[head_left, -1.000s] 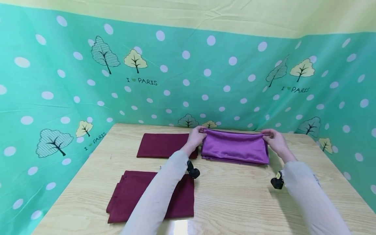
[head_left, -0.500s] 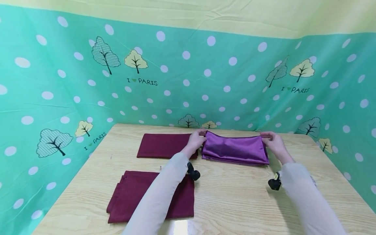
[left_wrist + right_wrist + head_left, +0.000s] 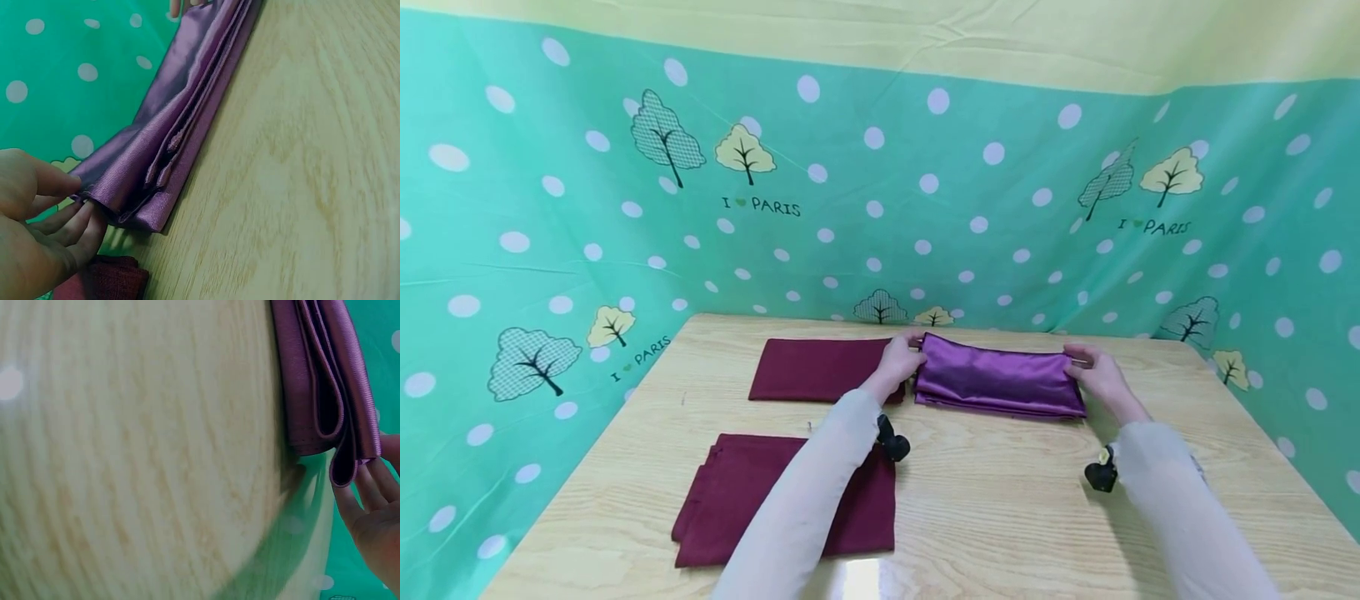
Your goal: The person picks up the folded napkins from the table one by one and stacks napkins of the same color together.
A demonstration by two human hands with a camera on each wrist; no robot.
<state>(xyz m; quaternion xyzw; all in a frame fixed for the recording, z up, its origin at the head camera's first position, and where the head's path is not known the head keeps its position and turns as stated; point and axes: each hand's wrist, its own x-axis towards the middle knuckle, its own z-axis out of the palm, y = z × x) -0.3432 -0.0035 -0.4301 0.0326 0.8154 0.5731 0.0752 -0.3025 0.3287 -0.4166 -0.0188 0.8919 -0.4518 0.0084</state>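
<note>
A folded purple satin cloth (image 3: 992, 377) lies in several layers at the back of the table, its upper layer raised along the far edge. My left hand (image 3: 900, 362) pinches that layer at the far left corner; in the left wrist view the thumb and fingers (image 3: 81, 234) meet on the cloth's edge. At the opposite corner my right hand (image 3: 1101, 377) pinches the same edge, with the fingers (image 3: 369, 487) partly behind the fabric in the right wrist view. Looped folds show at the cloth's right end (image 3: 340, 434).
Just left of the purple cloth lies a folded maroon cloth (image 3: 820, 369), partly covered by my left hand. A larger folded maroon cloth (image 3: 752, 492) lies nearer, under my left forearm. A dotted green curtain (image 3: 850, 208) stands behind the wooden table (image 3: 992, 508).
The purple cloth's far edge has dropped a little and sags between my hands. My right hand has come slightly lower and nearer, while my left hand has barely shifted.
</note>
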